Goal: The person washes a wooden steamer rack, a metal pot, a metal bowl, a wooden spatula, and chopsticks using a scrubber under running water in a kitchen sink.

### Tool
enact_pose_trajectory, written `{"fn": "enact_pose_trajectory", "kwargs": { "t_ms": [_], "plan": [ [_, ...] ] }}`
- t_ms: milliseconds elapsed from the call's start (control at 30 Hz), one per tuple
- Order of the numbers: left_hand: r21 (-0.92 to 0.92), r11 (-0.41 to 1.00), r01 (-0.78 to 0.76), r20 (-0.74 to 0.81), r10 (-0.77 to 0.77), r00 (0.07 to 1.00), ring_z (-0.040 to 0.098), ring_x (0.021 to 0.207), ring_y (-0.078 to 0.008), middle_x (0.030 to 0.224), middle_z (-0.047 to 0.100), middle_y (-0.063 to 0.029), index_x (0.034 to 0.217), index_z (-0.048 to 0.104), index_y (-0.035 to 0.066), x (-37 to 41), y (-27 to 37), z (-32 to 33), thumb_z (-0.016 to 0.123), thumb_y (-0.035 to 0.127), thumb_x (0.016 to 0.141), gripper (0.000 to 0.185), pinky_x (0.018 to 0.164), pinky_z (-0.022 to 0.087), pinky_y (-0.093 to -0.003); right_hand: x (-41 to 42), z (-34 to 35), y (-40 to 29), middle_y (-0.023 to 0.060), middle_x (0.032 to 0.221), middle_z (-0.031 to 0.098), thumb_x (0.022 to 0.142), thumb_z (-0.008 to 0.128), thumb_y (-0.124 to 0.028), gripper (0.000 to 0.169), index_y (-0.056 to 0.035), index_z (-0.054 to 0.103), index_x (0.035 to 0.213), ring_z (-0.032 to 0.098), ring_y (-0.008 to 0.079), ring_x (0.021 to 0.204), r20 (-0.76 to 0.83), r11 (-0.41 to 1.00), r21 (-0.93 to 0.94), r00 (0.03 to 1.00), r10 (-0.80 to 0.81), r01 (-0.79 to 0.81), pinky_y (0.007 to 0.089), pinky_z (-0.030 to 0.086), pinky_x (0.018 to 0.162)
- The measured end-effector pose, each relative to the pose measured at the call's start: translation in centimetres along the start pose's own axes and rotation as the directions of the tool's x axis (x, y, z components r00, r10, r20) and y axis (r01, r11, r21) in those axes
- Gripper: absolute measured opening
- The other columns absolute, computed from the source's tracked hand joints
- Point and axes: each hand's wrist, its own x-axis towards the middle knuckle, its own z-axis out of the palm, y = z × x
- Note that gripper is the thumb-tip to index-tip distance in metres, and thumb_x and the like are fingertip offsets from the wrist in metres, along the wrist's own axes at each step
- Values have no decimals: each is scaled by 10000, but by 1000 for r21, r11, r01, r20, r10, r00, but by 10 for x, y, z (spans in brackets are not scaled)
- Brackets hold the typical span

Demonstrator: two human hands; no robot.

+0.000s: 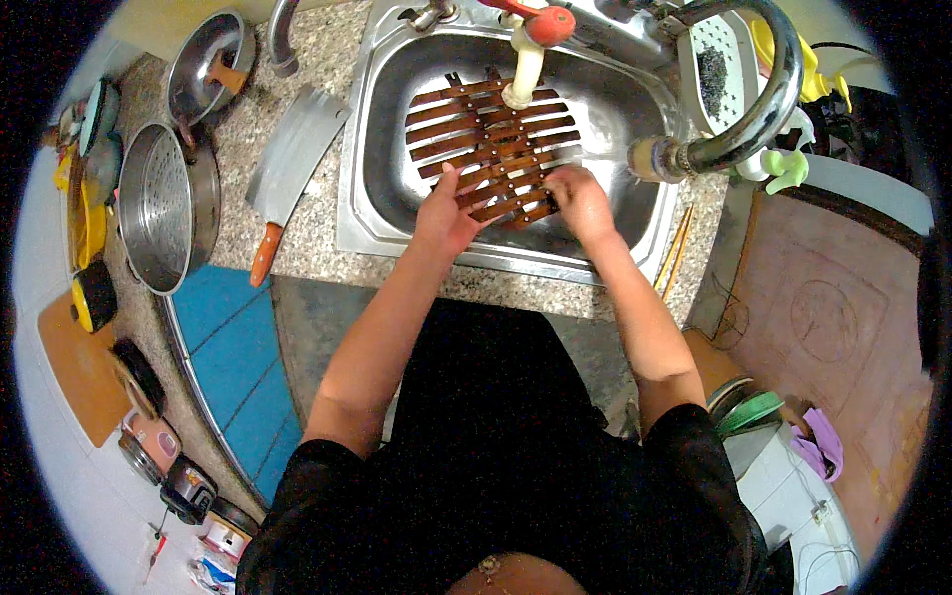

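A round, dark brown slatted rack, apparently wood or bamboo with small metal rivets, is held tilted in the stainless steel sink basin. My left hand grips its near left edge, thumb on top and fingers reaching underneath. At the near right edge, my right hand has its fingers curled against the slats; its fingertips are partly hidden. Above the rack's far part hangs a pale tap spout with a red handle. No clear water stream shows.
Left of the sink, a cleaver lies on the granite counter, beside a perforated steamer pot and a steel bowl. Chopsticks lie to the right. A large curved metal pipe arches over the sink's right side.
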Motion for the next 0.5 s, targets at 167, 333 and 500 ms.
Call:
{"fn": "enact_pose_trajectory", "kwargs": {
  "t_ms": [167,333,500],
  "plan": [
    [16,999,-29,34,29,999,480,1246,-402,1333,502,-194,1341,423,78,9,-5,-8,353,455,1022,499,1030,405,-623,1,1,-2,179,950,663,835,626,-145,135,-48,694,897,625,367,897,-2,996,-52,998,68,-68,448,505,821],
    [11,1000,-5,-62,5,998,480,1239,-412,1323,509,-191,1328,438,76,1,0,1,402,440,1011,484,1015,418,-617,-7,13,-21,161,908,654,814,642,-115,92,-66,672,886,619,370,895,24,994,107,999,-25,22,450,498,823],
    [3,999,-36,-31,36,999,497,1225,-396,1274,575,-149,1304,457,101,3,-4,-1,454,397,1002,422,997,443,-598,18,-20,48,202,933,658,870,613,-171,166,-33,670,941,635,406,898,67,921,-136,925,375,-364,431,512,783]
  ]
}}
